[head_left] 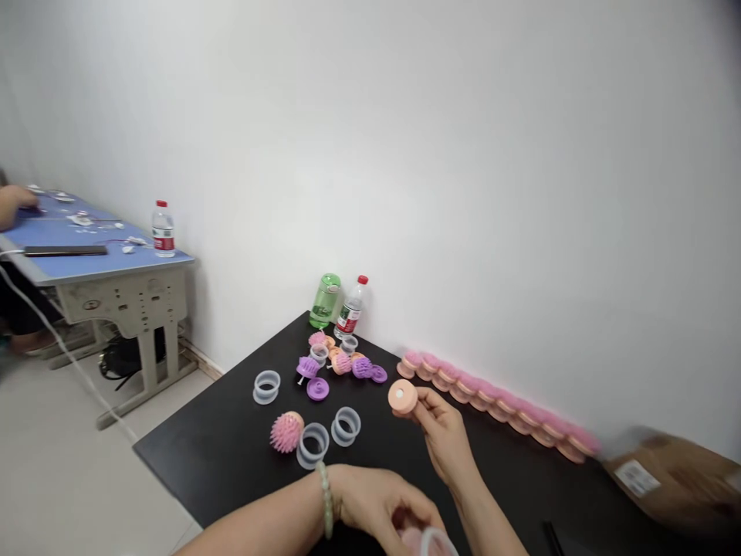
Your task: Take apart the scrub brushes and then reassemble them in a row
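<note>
Between the fingertips of my right hand (443, 428) is a round peach cap (401, 396) with a white dot at its centre, raised above the black table. My left hand (387, 502), a beaded bracelet (325, 498) at its wrist, curls around a translucent ring (438, 543) with something pink at it, partly cut off by the bottom edge. Left of the hands lie a pink bristled scalp brush (286, 432) and translucent rings (266, 387), (346, 426). Purple brush heads (362, 367) and a purple disc (318, 388) lie farther back.
A row of pink-topped brushes (498, 401) runs along the wall. A green bottle (325, 301) and a water bottle (350, 307) stand at the back corner. A cardboard box (671, 479) is at right. Another person's hand (17, 202) is over a blue table (81, 266).
</note>
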### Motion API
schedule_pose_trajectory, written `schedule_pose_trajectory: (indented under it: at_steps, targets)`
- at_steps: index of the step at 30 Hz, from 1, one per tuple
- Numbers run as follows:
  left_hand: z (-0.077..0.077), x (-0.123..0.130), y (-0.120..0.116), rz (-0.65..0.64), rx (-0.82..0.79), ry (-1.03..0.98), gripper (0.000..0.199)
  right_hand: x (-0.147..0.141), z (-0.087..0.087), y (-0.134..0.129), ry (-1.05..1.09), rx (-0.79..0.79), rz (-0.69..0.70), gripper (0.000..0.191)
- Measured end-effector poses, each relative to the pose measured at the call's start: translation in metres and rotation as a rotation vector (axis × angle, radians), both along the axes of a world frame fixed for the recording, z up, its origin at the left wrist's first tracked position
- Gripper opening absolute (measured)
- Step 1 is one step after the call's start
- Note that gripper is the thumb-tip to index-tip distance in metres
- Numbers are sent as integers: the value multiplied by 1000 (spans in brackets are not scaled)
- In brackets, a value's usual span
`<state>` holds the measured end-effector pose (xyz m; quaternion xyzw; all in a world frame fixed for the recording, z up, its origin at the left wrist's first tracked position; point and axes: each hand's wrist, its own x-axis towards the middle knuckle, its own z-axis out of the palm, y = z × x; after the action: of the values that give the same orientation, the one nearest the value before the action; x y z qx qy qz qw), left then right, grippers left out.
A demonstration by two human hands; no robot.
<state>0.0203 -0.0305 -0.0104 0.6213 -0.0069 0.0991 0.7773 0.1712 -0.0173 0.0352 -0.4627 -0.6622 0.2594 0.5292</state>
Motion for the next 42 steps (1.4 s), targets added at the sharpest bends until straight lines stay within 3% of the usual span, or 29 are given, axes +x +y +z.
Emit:
schedule_pose_trajectory:
  at_steps: [3, 8, 12, 18, 21, 24, 27, 32, 35, 38, 42]
  targets:
    - [9, -1, -9, 153, -142, 48, 66, 30, -13, -34, 167, -80, -102, 40]
    - [14, 3, -10, 405, -275, -42, 57, 49, -28, -71, 419, -266, -164, 37]
    - [15, 3, -6, 482, -280, -93, 52, 47, -30, -77, 241, -217, -86, 26]
    - [19, 2, -5, 489, -233, -43, 50, 43, -27, -82, 227, -163, -16, 26]
    - [19, 2, -5, 494, -246, -20, 52, 44, -20, -88, -50, -69, 72, 24]
    - [18, 2, -4, 504, -261, -21, 52, 46, -20, -87, -218, 34, 36, 20]
    - [18, 2, -4, 519, -247, -23, 49, 49, -29, -82, -125, 48, -66, 15]
    - [19, 2, -2, 561, -280, -55, 49, 51, -41, -79, -2, 62, -73, 18]
    - [22, 1, -1, 590, -285, -39, 53, 53, -41, -79, 99, 93, -201, 20]
    - [23, 0, -1, 650, -127, 27, 56, 53, -41, -77, 315, 45, -335, 27]
    - [21, -1, 0, 726, 52, 25, 53, 42, -44, -77, 498, -80, -316, 33]
